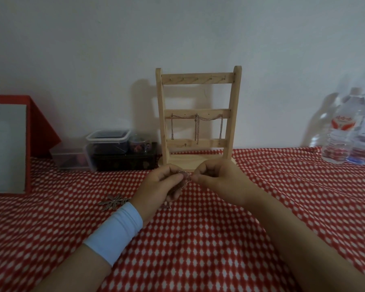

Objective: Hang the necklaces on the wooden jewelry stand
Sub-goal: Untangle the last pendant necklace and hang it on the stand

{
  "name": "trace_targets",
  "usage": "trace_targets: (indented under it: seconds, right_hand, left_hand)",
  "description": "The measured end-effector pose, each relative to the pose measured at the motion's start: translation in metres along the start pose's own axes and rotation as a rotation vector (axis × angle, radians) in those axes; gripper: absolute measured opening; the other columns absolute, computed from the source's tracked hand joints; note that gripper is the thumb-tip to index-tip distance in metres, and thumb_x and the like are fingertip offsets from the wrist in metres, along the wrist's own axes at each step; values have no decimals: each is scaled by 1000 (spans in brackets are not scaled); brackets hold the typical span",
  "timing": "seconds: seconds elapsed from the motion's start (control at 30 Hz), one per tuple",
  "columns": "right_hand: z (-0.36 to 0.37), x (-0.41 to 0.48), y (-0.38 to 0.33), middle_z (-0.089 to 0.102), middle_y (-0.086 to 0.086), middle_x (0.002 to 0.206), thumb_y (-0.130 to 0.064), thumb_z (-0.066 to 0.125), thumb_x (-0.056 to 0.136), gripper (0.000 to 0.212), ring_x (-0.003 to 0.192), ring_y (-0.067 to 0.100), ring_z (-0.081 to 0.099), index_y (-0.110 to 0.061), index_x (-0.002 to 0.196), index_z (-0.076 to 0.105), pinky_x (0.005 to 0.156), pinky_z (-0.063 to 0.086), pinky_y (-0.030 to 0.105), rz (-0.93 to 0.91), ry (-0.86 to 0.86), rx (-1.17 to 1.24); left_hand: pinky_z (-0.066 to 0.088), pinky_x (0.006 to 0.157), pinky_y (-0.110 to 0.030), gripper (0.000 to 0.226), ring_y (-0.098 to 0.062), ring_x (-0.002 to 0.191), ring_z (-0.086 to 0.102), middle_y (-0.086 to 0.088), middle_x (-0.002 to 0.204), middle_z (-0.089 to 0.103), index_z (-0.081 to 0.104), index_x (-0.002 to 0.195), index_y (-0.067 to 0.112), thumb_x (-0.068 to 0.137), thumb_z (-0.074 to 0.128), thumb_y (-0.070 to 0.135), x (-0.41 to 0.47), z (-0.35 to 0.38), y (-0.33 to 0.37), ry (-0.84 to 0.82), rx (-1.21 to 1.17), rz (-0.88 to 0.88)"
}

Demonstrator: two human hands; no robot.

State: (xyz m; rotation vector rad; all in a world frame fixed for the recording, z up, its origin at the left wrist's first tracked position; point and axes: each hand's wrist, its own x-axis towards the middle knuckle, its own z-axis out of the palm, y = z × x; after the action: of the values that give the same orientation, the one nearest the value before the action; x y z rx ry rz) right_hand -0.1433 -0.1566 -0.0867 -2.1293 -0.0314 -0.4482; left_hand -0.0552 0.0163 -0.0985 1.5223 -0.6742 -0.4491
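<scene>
Necklace chain (185,179), one thin strand of silvery metal links, is held just in front of the base of the wooden jewelry stand (198,148). The left hand (162,183) and right hand (216,178) each pinch it between curled fingertips, close together. The loose part of the chain trails down under the left hand to the cloth.

The single stand is pale, plain wood: two uprights, three flat crossbars and a flat base. The top bar carries a row of five small hooks. From the middle bar hangs a hung chain (196,125), draped in two shallow swags with three straight drops. Whether that is one necklace or more I cannot tell.

One flat metal pendant (114,202), shaped like leaves, lies on the tabletop beside the left wrist, which wears a white ribbed wristband (116,230). The red cloth (198,239) has small white diamonds. At the left are at least two clear plastic boxes (108,136), one dark tin (124,161) and a red board (40,123). Two clear plastic bottles (343,127) stand at the right.
</scene>
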Motion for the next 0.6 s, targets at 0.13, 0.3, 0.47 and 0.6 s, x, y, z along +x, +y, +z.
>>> trace_targets:
  seconds: [0.13, 0.3, 0.47, 0.6]
  right_hand:
    - [3, 1, 2, 75, -6, 84, -20, 76, 90, 3, 79, 13, 70, -21, 87, 76, 77, 60, 28, -7, 24, -34]
    - [6, 1, -1, 76, -10, 80, -20, 78, 87, 5, 74, 4, 70, -19, 82, 77, 69, 56, 18, 23, 111, -33]
    - [9, -4, -7, 72, -16, 66, -20, 70, 95, 16, 62, -6, 65, -12, 84, 77, 62, 47, 7, 79, 36, 42]
    - [6, -5, -12, 58, -19, 51, -18, 59, 102, 26, 45, -6, 51, -13, 79, 70, 49, 39, 7, 142, 3, 158]
  left_hand:
    - [42, 46, -16, 10, -7, 50, 53, 5, 59, 63, 69, 96, 10, 95, 59, 11, -3, 1, 1, 9, 106, 42]
    - [39, 41, -16, 16, -11, 45, 51, 2, 69, 68, 73, 97, 19, 91, 64, 7, -2, 2, -2, 65, 164, 110]
    - [44, 45, -22, 12, -15, 44, 51, -2, 70, 73, 77, 93, 18, 89, 69, 10, -2, 2, -4, 143, 126, 100]
    - [37, 38, -21, 12, -12, 40, 46, 2, 68, 70, 63, 102, 9, 99, 53, 14, 1, -4, -1, 166, 98, 60]
